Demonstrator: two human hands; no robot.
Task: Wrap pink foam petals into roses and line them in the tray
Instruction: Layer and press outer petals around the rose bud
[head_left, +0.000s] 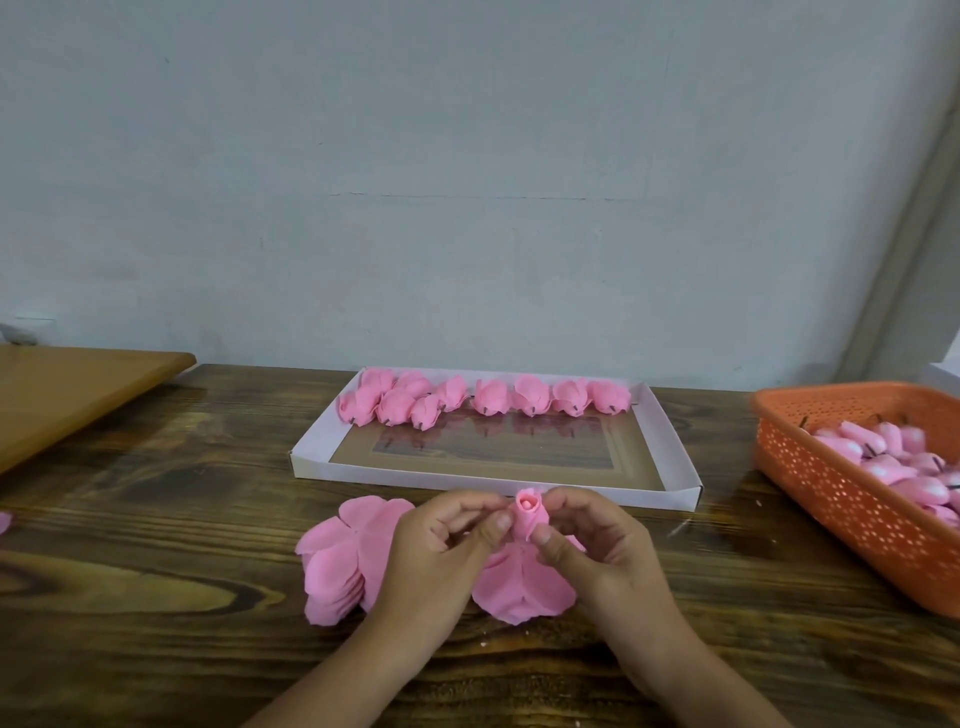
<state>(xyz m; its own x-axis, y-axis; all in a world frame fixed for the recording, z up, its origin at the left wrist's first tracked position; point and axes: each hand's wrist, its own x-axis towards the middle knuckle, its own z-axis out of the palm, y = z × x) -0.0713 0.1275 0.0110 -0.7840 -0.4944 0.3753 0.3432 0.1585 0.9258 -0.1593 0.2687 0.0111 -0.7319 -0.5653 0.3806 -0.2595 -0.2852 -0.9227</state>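
1. Head view: left hand (451, 540) and right hand (587, 540) each pinch the half-wrapped rose (529, 512) between them, above the counter's (156, 545) near edge.
2. Finished roses (491, 397) line the tray's (498, 480) far edge.

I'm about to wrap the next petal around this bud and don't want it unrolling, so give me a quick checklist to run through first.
1. Bud held on both sides: ok. The left hand and right hand both pinch the rolled bud.
2. Next petals free to fold up: ok. The loose petals hang open below the bud.
3. Spare material close by: ok. The petal stack lies beside the left hand.
4. Room in the tray: ok. The white tray has finished roses mostly along its far edge; the near part is bare.
5. Inner roll tight enough: cannot tell, the fingers cover its sides.
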